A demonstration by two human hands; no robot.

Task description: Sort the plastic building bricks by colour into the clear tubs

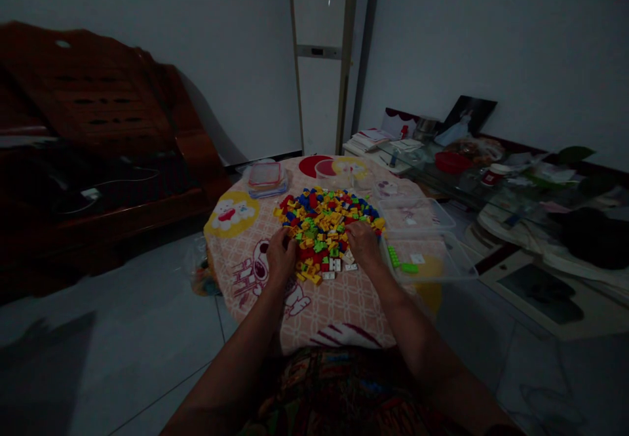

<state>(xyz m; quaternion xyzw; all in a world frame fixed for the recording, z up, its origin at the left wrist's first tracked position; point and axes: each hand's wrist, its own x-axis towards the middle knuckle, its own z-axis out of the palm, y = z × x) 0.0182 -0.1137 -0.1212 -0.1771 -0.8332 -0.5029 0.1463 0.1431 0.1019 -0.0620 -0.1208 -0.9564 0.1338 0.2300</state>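
A heap of small toy building bricks (327,216) in yellow, red, blue, green and white is spread over the middle of a round table. At its left edge is my left hand (282,252), fingers curled together against the bricks; whatever is between them is too dark and small to name. My right hand (362,244) reaches over the heap's right side with bent fingers pressed in among the bricks, their tips partly hidden. Close to the right hand, a clear plastic box (447,259) holds green bricks (409,268). Several white bricks (335,265) lie at the near edge of the heap.
A patterned cloth (339,311) covers the table. Stacked lidded containers (266,178) stand at the back left, and a clear lid or tray (417,213) lies behind the box. A wooden bench (98,115) is on the left; a cluttered glass table (442,174) is on the right.
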